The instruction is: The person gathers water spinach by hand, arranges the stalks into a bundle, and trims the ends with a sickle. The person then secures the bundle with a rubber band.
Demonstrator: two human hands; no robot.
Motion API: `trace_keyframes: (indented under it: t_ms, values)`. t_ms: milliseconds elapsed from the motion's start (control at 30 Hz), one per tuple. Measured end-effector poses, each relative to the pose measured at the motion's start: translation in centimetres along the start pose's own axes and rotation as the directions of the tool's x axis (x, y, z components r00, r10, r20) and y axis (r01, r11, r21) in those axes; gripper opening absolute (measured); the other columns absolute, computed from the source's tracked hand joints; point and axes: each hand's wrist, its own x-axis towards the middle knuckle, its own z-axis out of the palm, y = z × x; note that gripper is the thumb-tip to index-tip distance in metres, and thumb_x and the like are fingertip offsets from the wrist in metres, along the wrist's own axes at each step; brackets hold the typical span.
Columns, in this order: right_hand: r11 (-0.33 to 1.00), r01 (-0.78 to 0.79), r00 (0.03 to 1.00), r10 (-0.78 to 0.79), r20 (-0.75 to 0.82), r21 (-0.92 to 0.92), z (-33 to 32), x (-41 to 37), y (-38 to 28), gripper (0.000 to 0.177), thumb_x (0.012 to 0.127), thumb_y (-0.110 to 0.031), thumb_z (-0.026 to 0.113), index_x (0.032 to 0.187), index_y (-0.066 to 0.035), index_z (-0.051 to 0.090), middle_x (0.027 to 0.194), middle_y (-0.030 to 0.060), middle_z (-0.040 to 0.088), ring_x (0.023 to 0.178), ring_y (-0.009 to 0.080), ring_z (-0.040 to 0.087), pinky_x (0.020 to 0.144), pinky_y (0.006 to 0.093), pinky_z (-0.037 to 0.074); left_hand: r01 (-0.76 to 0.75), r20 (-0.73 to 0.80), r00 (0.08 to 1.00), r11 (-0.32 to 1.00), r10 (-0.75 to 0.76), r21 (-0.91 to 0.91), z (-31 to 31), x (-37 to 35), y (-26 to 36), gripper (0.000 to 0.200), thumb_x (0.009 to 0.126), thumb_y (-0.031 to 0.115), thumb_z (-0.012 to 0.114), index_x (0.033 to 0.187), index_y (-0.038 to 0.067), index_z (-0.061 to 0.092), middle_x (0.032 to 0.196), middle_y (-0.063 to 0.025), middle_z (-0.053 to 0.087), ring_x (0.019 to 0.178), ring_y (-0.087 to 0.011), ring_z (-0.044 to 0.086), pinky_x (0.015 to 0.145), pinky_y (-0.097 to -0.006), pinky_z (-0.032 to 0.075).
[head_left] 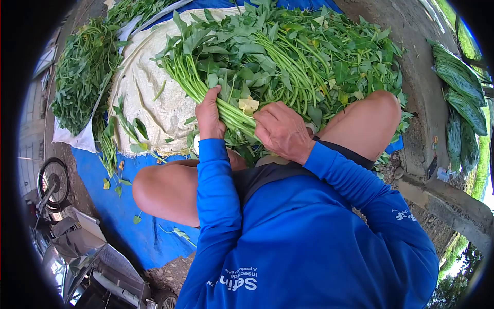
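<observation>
The person sits low on the ground with bare knees spread, and between the knees is the work: a bundle of water spinach (229, 112), its long pale stems lying side by side and its leaves pointing away from the body. The left hand (208, 116) has its grip closed around the stems, the thumb over the top, so the bundle is held together at the stem end. The right hand (280, 131) lies on the same stems just beside it, fingers bent over them. Its palm is hidden, so I cannot tell if this grip really clamps or only presses. A yellow leaf (248, 104) sits between the two hands. Behind the bundle is the big heap of water spinach (319, 56), touching it, and the heap rests partly on a white sack (144, 87), which is spread over a blue tarpaulin (108, 201). A second heap of greens (82, 72) lies well apart on the person's left, and a wheel (53, 177) stands beyond the tarpaulin's edge. In my judgement the step in hand is gathering and evening the stems into one bunch, and it looks about midway, because no tie is visible. I think the next move calls for a firm left hand so the stems do not slide, while the right hand takes out the yellow leaf or brings the stem ends level.
</observation>
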Motion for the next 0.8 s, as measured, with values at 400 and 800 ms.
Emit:
trace_keyframes:
  t_ms: [400,800]
  values:
    - [0.928,-0.144,0.981,0.087,0.174,0.344,-8.9,-3.1,-2.1,0.019,0.102,-0.006,0.068,0.121,-0.004,0.067,0.095,0.0156,0.071,0.085,0.0355,0.072,0.073,0.0433,0.056,0.117,0.155,0.983,0.985,-0.096,-0.13,-2.4,0.8,3.1,0.037,0.1,0.019,0.068,0.13,-0.002,0.066,0.119,-0.0197,0.077,0.102,-0.0353,0.078,0.089,-0.052,0.067]
    - [0.904,-0.337,0.915,0.248,0.319,0.262,-5.7,1.7,-1.5,0.02,0.096,-0.018,0.075,0.104,0.0,0.077,0.092,0.0143,0.067,0.082,0.0314,0.065,0.077,0.043,0.052,0.096,0.367,0.929,0.989,-0.047,-0.116,1.1,-2.9,4.5,0.042,0.1,0.018,0.069,0.137,-0.002,0.064,0.123,-0.0176,0.076,0.108,-0.0306,0.076,0.097,-0.0463,0.063]
